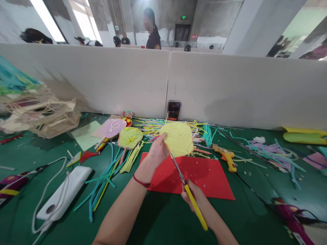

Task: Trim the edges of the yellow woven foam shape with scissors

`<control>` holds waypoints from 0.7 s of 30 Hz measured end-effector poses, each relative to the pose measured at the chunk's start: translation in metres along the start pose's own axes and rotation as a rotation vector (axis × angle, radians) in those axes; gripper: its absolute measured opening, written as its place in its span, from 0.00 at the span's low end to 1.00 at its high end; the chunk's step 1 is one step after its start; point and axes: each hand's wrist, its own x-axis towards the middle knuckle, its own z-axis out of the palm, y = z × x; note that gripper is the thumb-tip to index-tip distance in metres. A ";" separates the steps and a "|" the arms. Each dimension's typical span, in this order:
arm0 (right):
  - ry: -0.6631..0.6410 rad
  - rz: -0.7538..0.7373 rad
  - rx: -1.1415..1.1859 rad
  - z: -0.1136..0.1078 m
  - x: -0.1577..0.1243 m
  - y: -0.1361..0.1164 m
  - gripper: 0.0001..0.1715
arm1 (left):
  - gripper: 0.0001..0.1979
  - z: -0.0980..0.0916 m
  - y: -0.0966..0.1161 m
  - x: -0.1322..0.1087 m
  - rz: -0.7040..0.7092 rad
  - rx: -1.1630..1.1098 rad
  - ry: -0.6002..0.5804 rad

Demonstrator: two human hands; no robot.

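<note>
A yellow ribbed panel (178,139) is being held at its left edge by the left hand (158,149), closed in a pinch between thumb and fingers, above the far edge of a red sheet (204,173) and towards the far edge of the green desk (153,221). Yellow-handled scissors (188,191) are being gripped by the right hand (198,195), its fingers curled around the handles and partly hidden, beyond the sheet's near edge. The blades are being directed at the panel's lower left rim; whether they are being kept apart cannot be told. It appears that the rim is being trimmed. By that judgement, the next cut is calling for the panel to be steadied and turned, with the blades being guided along the outline and the left fingertips being kept clear.
</note>
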 end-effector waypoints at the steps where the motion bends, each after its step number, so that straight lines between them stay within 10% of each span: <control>1: 0.007 0.011 0.006 0.001 0.000 0.000 0.25 | 0.23 0.003 -0.001 -0.001 0.006 0.000 0.013; 21: 0.065 -0.033 -0.109 0.001 0.012 0.025 0.28 | 0.18 0.022 -0.008 -0.010 0.017 0.020 0.147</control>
